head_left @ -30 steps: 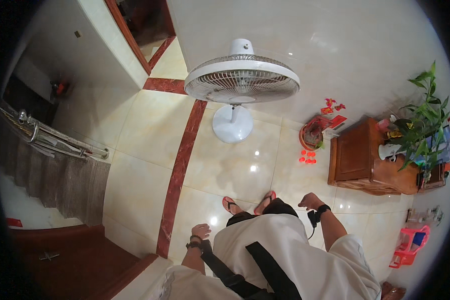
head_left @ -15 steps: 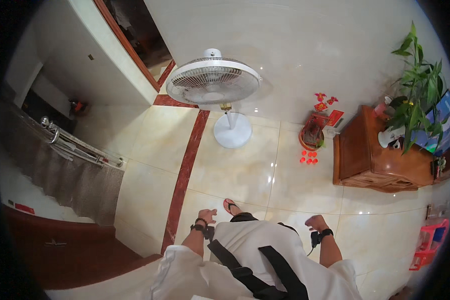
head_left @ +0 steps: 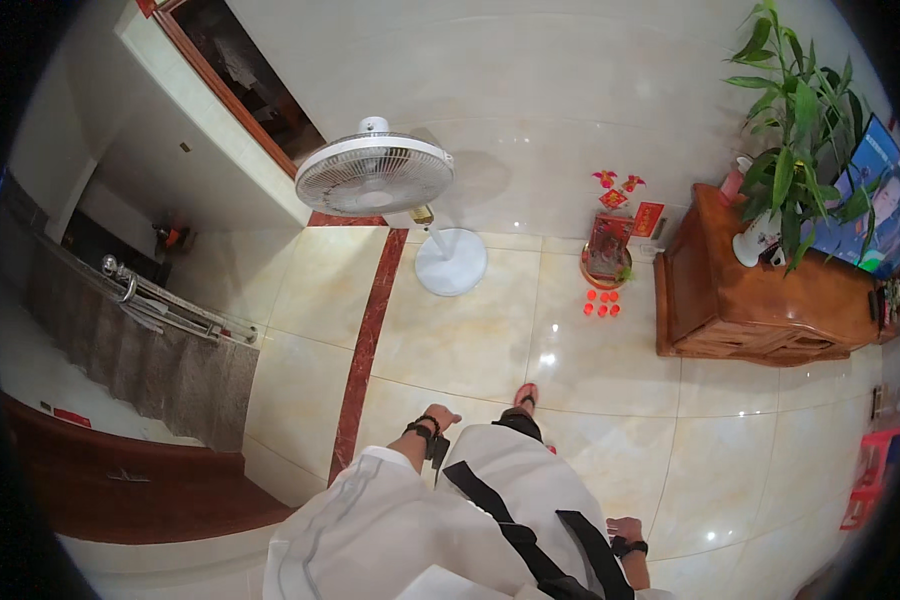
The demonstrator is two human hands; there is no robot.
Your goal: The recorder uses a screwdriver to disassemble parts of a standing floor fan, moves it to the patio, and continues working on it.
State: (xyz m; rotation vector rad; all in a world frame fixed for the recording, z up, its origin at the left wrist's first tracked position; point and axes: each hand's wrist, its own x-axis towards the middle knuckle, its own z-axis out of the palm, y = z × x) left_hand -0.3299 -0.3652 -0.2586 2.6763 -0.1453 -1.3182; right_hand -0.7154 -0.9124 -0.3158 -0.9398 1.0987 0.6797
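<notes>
My left hand is held out in front of my body over the tiled floor. Its fingers are loosely apart and it holds nothing. Low at the right of my body, near the lower edge, is my right hand, its fingers small in view but loosely open, with nothing in them. Both wrists carry dark bands. One foot in a red flip-flop is stepping forward between the hands. Ahead and to the left stands a white pedestal fan, its head tilted and its round base on the floor. Neither hand touches anything.
A wooden cabinet at the right bears a leafy plant in a white vase and a lit screen. By the wall sit a red pot and small red lights. A stair railing is left; a red stool far right.
My left hand has swung right and a little forward, while my right hand has dropped back toward the lower edge. The flip-flop foot showing is farther right. The fan appears farther left.
</notes>
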